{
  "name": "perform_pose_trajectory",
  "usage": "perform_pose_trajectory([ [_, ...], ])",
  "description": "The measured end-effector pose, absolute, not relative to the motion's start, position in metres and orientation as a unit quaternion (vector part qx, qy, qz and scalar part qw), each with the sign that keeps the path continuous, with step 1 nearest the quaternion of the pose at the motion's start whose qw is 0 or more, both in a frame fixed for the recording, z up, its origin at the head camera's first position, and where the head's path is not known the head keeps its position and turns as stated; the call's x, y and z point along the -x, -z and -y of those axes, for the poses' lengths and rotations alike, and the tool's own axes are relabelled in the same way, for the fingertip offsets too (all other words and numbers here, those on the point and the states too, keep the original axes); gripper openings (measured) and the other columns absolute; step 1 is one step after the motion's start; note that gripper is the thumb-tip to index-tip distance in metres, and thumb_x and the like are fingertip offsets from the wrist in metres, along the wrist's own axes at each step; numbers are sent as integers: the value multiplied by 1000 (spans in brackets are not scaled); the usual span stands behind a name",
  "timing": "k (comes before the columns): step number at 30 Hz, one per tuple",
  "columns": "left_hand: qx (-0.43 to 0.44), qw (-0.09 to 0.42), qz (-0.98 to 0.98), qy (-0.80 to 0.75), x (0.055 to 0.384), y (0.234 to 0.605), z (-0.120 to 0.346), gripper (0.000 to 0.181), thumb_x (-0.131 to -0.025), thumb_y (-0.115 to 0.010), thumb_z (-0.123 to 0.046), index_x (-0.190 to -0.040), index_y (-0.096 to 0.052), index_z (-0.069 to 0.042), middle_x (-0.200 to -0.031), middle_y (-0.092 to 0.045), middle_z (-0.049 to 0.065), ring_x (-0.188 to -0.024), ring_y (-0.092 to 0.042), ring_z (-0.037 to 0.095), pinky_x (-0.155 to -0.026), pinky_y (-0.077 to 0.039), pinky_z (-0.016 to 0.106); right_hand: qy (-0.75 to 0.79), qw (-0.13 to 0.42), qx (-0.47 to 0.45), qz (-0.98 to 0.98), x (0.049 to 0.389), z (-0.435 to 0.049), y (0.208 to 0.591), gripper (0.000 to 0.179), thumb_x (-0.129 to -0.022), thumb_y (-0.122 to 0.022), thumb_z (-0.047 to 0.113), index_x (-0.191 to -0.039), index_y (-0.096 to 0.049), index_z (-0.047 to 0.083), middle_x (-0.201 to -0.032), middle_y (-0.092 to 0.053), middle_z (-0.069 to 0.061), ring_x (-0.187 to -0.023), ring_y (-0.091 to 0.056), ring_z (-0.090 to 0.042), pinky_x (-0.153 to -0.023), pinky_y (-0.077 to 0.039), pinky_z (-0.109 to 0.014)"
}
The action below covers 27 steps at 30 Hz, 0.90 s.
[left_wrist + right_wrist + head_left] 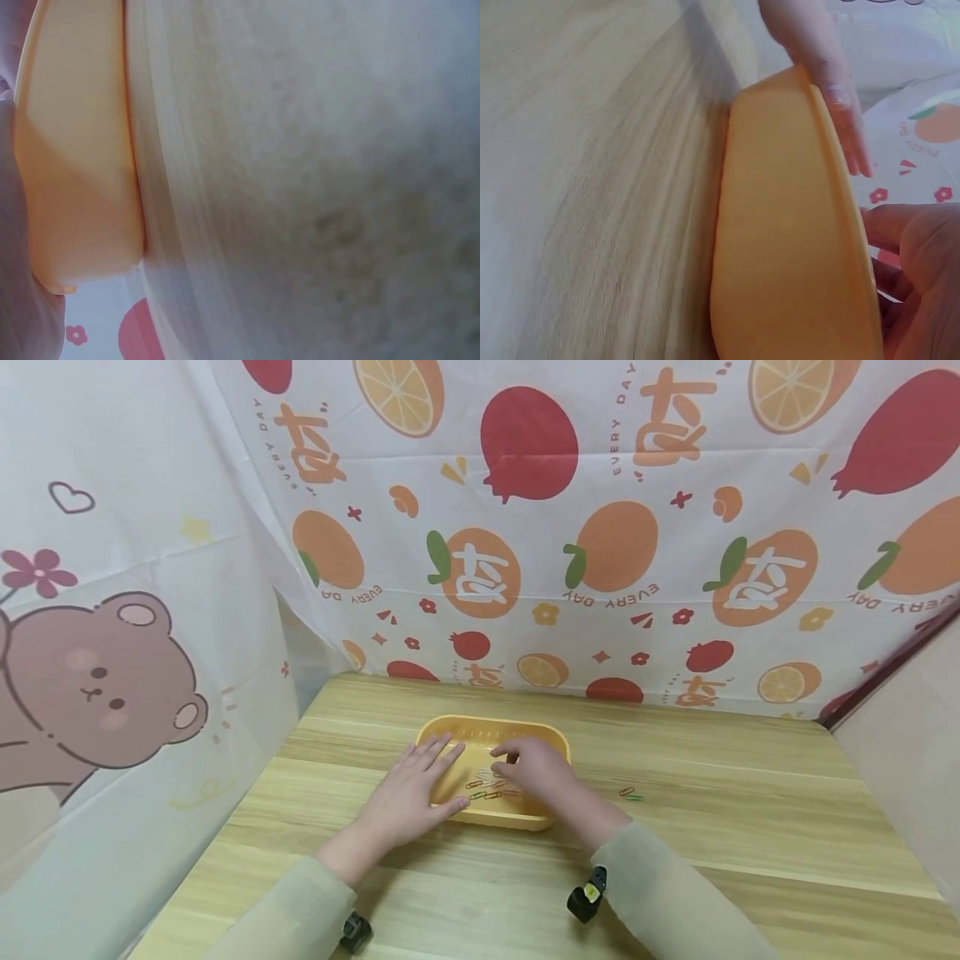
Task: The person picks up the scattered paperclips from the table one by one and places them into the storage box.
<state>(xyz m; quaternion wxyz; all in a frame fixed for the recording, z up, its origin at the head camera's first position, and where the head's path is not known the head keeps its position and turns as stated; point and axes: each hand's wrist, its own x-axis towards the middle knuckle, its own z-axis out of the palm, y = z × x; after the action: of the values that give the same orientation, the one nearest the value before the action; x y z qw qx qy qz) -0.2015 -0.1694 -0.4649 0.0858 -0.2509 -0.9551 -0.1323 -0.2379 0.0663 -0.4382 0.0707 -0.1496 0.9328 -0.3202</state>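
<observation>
A shallow yellow plastic tray sits on the wooden table, with several small coloured paper clips gathered on its floor. My left hand lies across the tray's left end, its fingers spread and fairly straight and its thumb along the near rim. Over the right part of the tray is my right hand, fingers bent, with a gap showing between thumb and index fingertip just above the clips. In the right wrist view that hand is beside the tray's rim, and nothing shows in its fingers.
Right of the tray, a red-orange paper clip and a green paper clip lie on the table. A fruit-printed cloth hangs behind the table, and a bear-printed cloth hangs at the left.
</observation>
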Motion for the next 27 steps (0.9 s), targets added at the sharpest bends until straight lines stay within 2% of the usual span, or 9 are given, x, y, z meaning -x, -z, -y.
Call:
perform_pose_trajectory([
  [6,248,89,955,133,202,465,170,82,-90,-60,-62,-157,-33,-23,-162,-27,6,-149,-24,30,-121,-17,53,342,44,127,-930,234,-80,432,27,-91,-73,31,-114,-76,19,-82,-61,8,-72,-52,-14,-58,-43,-28],
  [15,249,89,955,135,202,464,170,82,-90,-60,-62,-157,-33,-23,-162,-28,7,-149,-24,30,-121,-16,52,400,18,67,-914,231,-107,428,24,-92,-72,30,-114,-77,20,-87,-63,4,-80,-54,-18,-62,-47,-30],
  [19,245,79,957,134,201,462,170,82,-90,-60,-62,-157,-31,-24,-162,-26,6,-149,-22,29,-122,-14,50,420,13,41,-907,228,-124,433,26,-93,-71,31,-115,-76,19,-89,-64,2,-81,-54,-18,-62,-47,-29],
  [27,249,78,956,133,202,460,170,81,-91,-59,-62,-157,-31,-23,-162,-27,8,-149,-23,30,-121,-17,52,422,-5,29,-906,220,-165,444,24,-93,-70,28,-113,-76,15,-92,-66,0,-81,-56,-18,-65,-47,-28],
])
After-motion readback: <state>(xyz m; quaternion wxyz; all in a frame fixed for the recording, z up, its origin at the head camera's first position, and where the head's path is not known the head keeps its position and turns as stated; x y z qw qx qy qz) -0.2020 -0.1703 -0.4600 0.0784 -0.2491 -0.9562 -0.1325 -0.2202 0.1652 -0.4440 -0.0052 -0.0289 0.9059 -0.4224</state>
